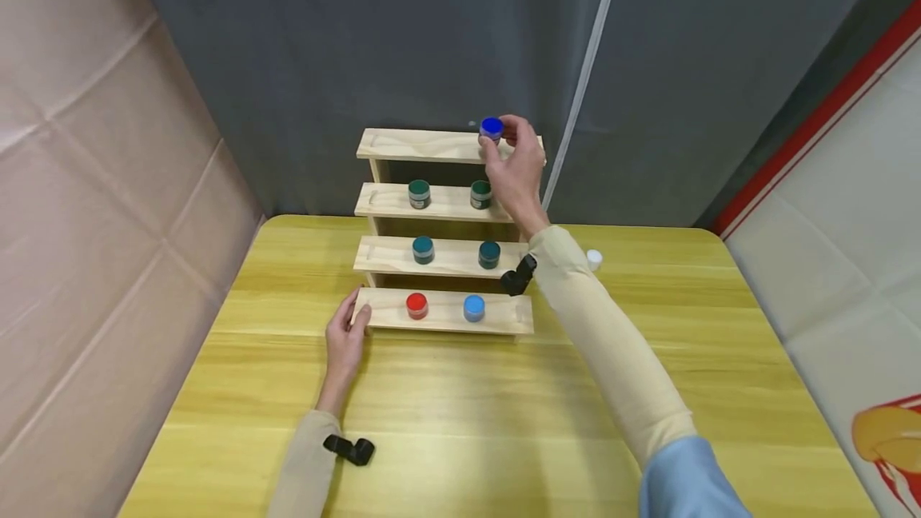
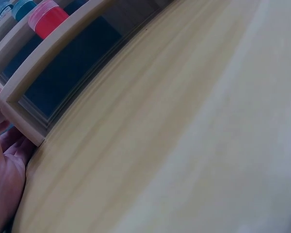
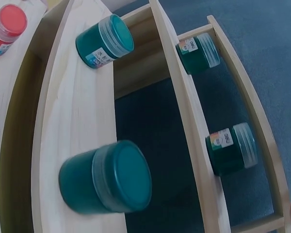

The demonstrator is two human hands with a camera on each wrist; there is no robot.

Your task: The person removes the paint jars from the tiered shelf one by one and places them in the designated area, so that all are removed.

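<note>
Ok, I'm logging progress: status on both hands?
Right hand pinches round blue jar at top wooden shelf, contact unclear. Left hand holds left end of bottom wooden shelf. No obstruction seen.

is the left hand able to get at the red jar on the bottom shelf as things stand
Probably yes: the left hand holds the left end of the bottom shelf, and nothing stands between it and the red jar. It would likely need to let go of the shelf first.

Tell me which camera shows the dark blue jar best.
The head view: the dark blue jar shows clearly in the right hand. The right wrist view catches only an edge sliver; the left wrist view, none.
</note>
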